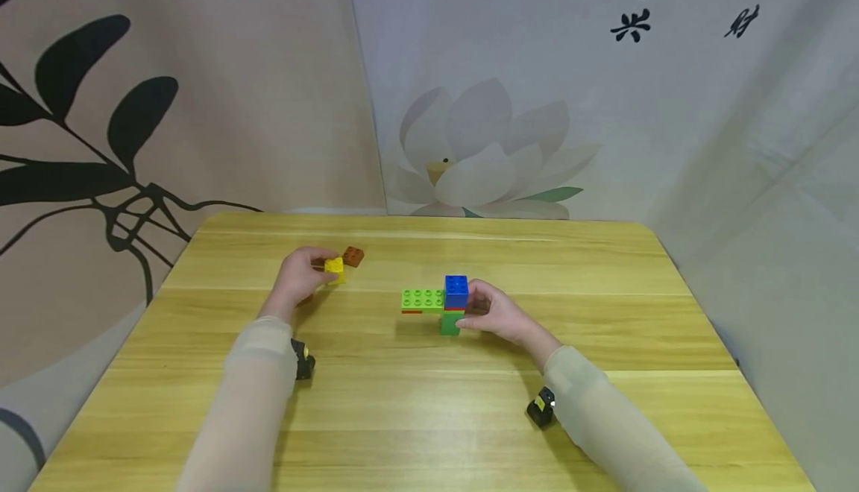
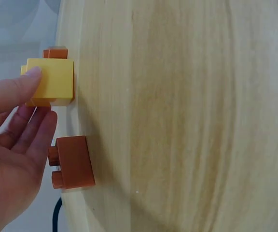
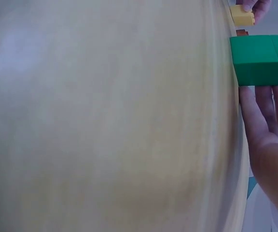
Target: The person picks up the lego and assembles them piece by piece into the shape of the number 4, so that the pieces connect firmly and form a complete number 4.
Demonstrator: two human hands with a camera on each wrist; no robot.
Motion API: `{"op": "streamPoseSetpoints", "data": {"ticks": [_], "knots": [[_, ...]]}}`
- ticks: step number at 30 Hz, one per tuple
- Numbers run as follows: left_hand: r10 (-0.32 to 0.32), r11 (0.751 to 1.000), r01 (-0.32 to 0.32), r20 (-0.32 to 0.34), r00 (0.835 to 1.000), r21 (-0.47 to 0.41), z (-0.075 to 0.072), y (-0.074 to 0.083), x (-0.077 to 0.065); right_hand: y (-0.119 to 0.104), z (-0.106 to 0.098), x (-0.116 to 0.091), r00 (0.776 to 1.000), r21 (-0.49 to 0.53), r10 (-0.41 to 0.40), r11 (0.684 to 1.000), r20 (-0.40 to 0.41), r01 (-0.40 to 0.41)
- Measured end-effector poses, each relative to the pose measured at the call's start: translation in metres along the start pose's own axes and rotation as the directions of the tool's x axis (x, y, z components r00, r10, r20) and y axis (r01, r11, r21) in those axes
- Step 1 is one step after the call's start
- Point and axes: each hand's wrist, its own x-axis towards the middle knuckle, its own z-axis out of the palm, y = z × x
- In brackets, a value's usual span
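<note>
My left hand [image 1: 300, 276] pinches a yellow toy brick [image 1: 334, 270] between thumb and fingers at the left of the table. In the left wrist view, the thumb lies on one side of the yellow brick [image 2: 54, 79]; whether it touches the table I cannot tell. Nearer the middle, my right hand [image 1: 498, 314] grips the green base [image 1: 450, 324] of a stacked brick build. A long lime-green brick [image 1: 423, 300] juts left from it, with a blue brick [image 1: 456, 291] on top at the right. Thin red edges show under both.
A brown brick [image 1: 353, 256] lies just beyond the yellow one. The left wrist view shows another brown brick [image 2: 76, 162] below the left fingers. The wooden table [image 1: 429, 417] ends at a printed curtain [image 1: 302, 104] behind.
</note>
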Motion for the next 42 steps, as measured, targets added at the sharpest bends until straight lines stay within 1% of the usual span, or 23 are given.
{"op": "streamPoseSetpoints", "data": {"ticks": [7, 11, 14, 18, 23, 27, 31, 33, 37, 40, 42], "knots": [[-0.020, 0.999, 0.021, 0.002, 1.000, -0.029, 0.003, 0.000, -0.003, 0.001, 0.000, -0.001, 1.000, -0.003, 0.002, 1.000, -0.003, -0.002], [-0.011, 0.999, 0.011, -0.005, 1.000, -0.036, 0.003, 0.000, -0.005, 0.002, -0.001, 0.000, 1.000, -0.004, 0.002, 1.000, -0.002, -0.002], [0.010, 0.999, -0.010, -0.008, 1.000, -0.046, 0.004, 0.002, -0.008, 0.002, -0.001, 0.000, 1.000, -0.004, 0.001, 1.000, -0.002, -0.001], [0.037, 0.997, -0.037, 0.000, 0.999, -0.070, 0.005, 0.012, -0.013, 0.002, -0.001, 0.000, 1.000, 0.001, -0.006, 1.000, 0.003, 0.006], [0.126, 0.987, -0.125, 0.008, 0.992, -0.098, 0.010, 0.028, -0.019, 0.002, -0.001, 0.000, 1.000, 0.007, -0.008, 1.000, -0.001, 0.008], [0.194, 0.975, -0.192, 0.005, 0.981, -0.115, 0.013, 0.046, -0.024, 0.002, -0.001, 0.000, 1.000, 0.007, -0.005, 1.000, -0.008, 0.005], [0.252, 0.954, -0.246, 0.014, 0.968, -0.170, 0.018, 0.068, -0.032, 0.000, -0.001, -0.001, 1.000, 0.004, 0.001, 1.000, -0.013, -0.001], [0.292, 0.937, -0.282, 0.021, 0.956, -0.206, 0.020, 0.080, -0.038, 0.000, 0.000, -0.001, 1.000, 0.006, 0.006, 1.000, -0.016, -0.006], [0.384, 0.897, -0.366, 0.031, 0.923, -0.247, 0.028, 0.098, -0.050, -0.001, 0.000, -0.001, 1.000, 0.013, 0.006, 1.000, -0.014, -0.006], [0.427, 0.881, -0.404, 0.044, 0.903, -0.246, 0.036, 0.106, -0.057, -0.001, 0.000, -0.001, 1.000, 0.014, 0.006, 1.000, -0.012, -0.006], [0.441, 0.876, -0.416, 0.057, 0.896, -0.245, 0.040, 0.109, -0.059, -0.001, 0.000, -0.001, 1.000, 0.013, 0.010, 1.000, -0.014, -0.010]]}}
